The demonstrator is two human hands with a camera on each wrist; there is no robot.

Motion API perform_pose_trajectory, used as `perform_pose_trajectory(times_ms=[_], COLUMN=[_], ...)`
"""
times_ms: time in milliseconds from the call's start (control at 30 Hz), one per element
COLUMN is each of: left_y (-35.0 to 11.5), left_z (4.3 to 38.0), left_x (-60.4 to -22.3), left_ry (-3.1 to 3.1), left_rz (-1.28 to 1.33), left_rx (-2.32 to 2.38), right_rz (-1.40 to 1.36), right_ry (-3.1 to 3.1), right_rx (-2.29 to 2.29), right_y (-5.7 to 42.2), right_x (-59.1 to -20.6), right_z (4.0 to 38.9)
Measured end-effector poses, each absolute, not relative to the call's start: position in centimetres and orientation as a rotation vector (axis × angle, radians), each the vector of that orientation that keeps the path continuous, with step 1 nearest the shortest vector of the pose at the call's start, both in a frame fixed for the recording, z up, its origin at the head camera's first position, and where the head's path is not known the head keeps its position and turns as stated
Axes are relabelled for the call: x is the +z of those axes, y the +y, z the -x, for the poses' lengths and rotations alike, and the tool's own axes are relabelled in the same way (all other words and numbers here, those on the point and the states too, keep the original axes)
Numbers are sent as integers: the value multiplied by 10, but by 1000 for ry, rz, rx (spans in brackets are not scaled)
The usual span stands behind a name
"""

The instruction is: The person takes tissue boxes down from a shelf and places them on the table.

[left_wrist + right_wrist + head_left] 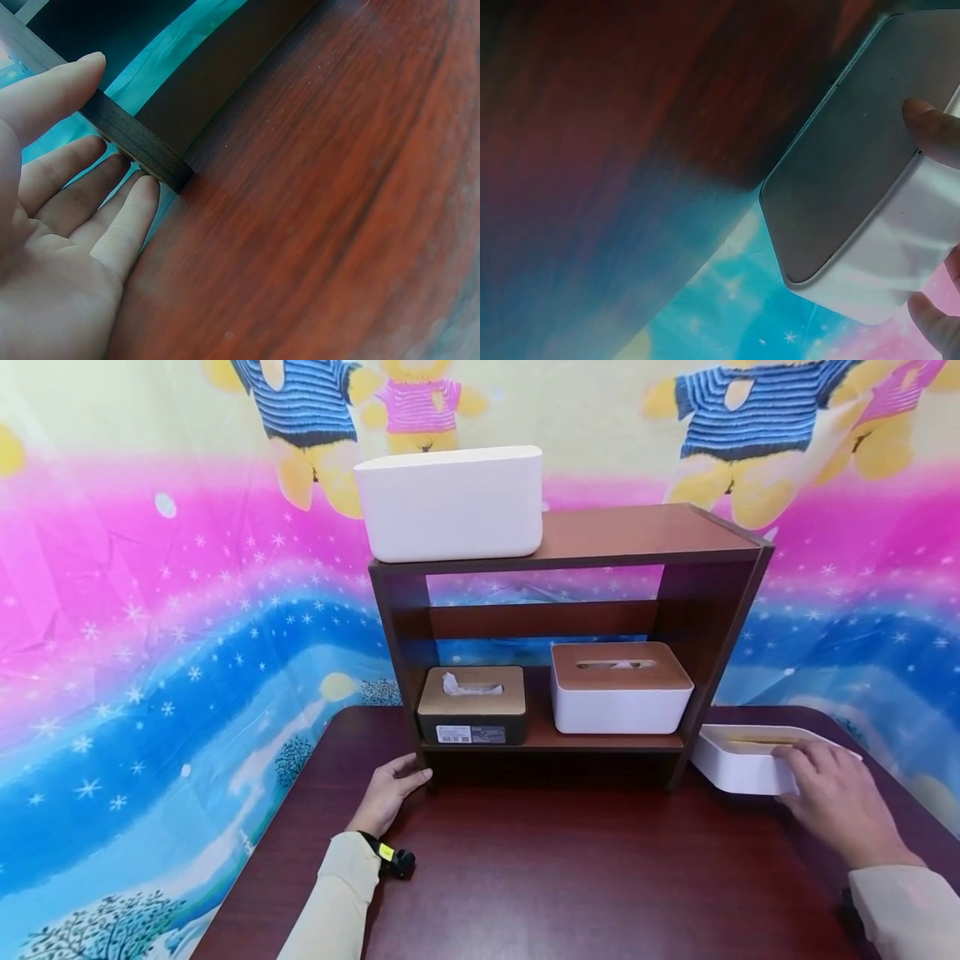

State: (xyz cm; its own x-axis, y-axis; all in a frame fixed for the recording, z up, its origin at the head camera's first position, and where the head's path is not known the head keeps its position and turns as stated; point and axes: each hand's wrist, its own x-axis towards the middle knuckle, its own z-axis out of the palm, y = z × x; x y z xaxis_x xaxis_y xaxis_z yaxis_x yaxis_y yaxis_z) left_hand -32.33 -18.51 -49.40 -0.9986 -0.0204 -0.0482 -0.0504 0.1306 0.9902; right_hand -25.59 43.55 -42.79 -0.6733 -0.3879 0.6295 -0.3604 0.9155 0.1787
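Note:
At the right side of the shelf, my right hand (pixel 843 797) grips a white tissue box (pixel 746 772) with a light, recessed top. In the right wrist view, its grey underside (pixel 840 165) faces the camera; the thumb (pixel 930 129) presses there, and fingertips (pixel 930 319) are on the far side. My left hand (pixel 386 793) holds the foot of the brown wooden shelf (pixel 723 602) at its left panel. The left wrist view has the thumb (pixel 64 94) on one side of the panel (pixel 142 146) and the fingers on the other.
On the lower board stand a dark tissue box (pixel 472 706) with a wooden lid and a white tissue box (pixel 622 702) with a brown lid. A white bin (pixel 453 510) sits on the shelf top. The dark red table (pixel 585 868) meets a printed backdrop (pixel 150 652).

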Motion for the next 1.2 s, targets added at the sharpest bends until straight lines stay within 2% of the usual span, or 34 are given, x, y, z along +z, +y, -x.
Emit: perform_pose_trajectory(times_ms=[500,933,1200], left_y=[-185,-186,-186], left_z=[326,325,324], left_x=[-493,-494,-493], left_ry=[2349,2360,2349], left_rz=[63,60,95], left_rx=[2052,2027,2016], right_rz=[-548,-518,-581], right_ry=[-2430,-2481,-2448], right_rx=[-15,-259,-211], right_y=[434,437,439], right_x=[-431,-436,-437], right_z=[257,258,261])
